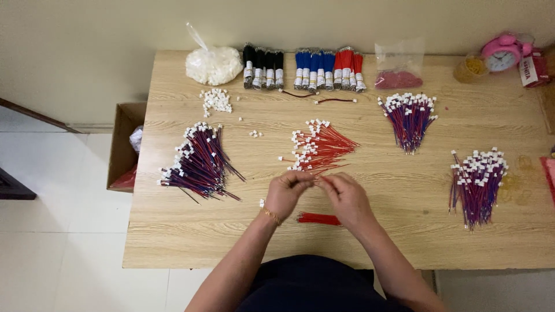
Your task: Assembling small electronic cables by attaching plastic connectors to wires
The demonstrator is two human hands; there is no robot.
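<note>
Left hand (287, 193) and right hand (347, 197) meet above light wooden tabletop (173, 231), fingers pinching thin red wire (318, 179) between them; loose red wire bundle (318, 219) lies below, within reach.

Pink alarm clock (502, 53) at far right table corner; cardboard box (124, 144) on floor beside table (173, 231).

Bright even light, soft shadows, slightly soft focus.

A single camera on the person's head looks almost straight down from well above the bench (173, 242), facing the wall beyond its far edge. The whole benchtop fits in view, with floor (58, 219) at the left.
</note>
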